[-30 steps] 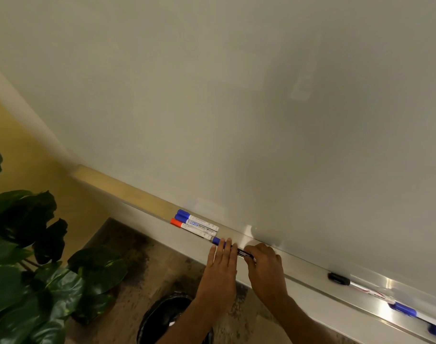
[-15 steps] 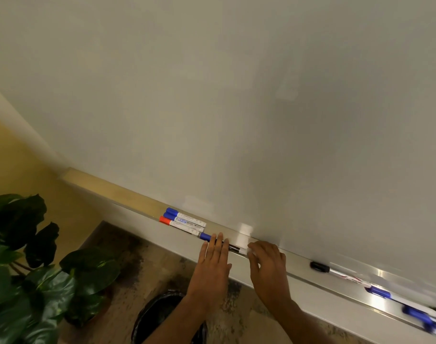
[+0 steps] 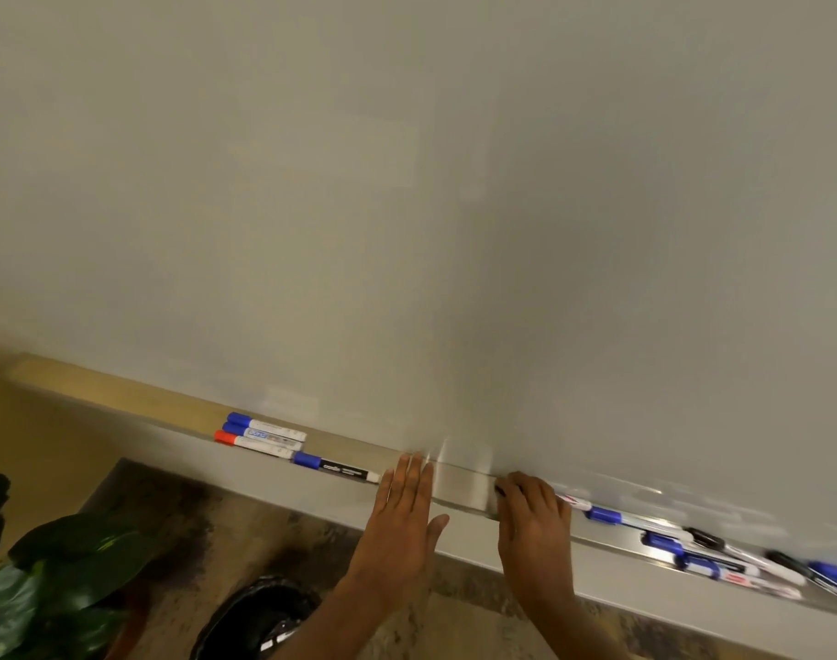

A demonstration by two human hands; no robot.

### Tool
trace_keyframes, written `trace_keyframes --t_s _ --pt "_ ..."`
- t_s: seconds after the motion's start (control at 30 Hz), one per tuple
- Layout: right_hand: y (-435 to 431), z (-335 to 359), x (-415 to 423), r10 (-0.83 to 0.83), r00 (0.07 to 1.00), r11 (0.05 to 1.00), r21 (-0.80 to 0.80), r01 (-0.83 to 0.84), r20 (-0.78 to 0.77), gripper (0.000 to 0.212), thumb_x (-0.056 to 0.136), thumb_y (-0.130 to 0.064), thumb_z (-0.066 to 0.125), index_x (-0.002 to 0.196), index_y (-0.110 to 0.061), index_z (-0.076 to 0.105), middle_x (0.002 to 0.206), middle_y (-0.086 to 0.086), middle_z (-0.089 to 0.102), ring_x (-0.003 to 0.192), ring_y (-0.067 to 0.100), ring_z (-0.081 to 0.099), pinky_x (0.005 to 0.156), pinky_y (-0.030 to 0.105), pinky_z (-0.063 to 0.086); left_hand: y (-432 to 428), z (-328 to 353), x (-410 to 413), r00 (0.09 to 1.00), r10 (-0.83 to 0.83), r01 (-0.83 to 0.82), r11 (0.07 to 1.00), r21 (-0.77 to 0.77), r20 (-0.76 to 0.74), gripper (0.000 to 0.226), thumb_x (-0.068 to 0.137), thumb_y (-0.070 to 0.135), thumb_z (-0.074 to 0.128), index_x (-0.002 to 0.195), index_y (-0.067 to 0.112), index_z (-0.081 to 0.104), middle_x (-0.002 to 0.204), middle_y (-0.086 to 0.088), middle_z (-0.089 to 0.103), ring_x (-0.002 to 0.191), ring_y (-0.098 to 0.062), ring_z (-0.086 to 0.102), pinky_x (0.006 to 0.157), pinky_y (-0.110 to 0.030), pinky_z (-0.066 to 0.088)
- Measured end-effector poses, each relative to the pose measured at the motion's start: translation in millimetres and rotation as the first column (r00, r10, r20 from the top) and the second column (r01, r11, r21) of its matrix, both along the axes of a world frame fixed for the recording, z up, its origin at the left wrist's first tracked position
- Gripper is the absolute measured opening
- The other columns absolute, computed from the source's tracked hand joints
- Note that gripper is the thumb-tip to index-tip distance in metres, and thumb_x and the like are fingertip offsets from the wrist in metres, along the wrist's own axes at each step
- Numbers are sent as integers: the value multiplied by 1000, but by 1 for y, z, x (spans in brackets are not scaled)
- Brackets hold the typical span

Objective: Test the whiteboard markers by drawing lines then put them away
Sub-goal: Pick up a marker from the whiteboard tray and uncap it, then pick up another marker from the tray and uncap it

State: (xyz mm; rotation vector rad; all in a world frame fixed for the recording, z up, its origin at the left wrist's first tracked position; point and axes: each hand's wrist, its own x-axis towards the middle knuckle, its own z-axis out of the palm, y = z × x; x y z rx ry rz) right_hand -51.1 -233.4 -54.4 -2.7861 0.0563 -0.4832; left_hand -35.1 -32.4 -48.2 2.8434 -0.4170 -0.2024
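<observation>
The left hand (image 3: 403,507) lay flat against the tray (image 3: 459,488), fingers pressed together, just right of the blue-capped marker (image 3: 335,468). The right hand (image 3: 533,516) curled over a black-capped marker (image 3: 501,491); grip unclear.

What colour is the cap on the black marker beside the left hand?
Blue cap, clearest in head view.

A plant (image 3: 50,578) with broad dark green leaves stands at lower left. Just beside it, a black-lined waste bin (image 3: 259,616) sits on the mottled brown floor (image 3: 178,512).
</observation>
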Motion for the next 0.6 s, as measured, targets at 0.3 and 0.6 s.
trace_keyframes --t_s 0.3,0.6 --pt "-41 -8 -8 17 990 998 -64 -27 -143 51 70 -15 88 117 -12 69 124 9 68 120 32 61 99 51 47 -52 -6 2 994 -100 102 994 -34 54 76 99 69 -7 157 22 -26 169 -6 -17 157 -26 -10 125 -42 -3" --pt "-59 -24 -6 34 989 996 -77 -46 -141 53 67 -6 88 116 -14 70 120 7 69 118 30 61 97 50 48 -75 -14 -1 977 -194 190 981 -50 -87 87 88 68 -26 159 19 -15 166 -3 -26 154 -21 -23 125 -41 -16"
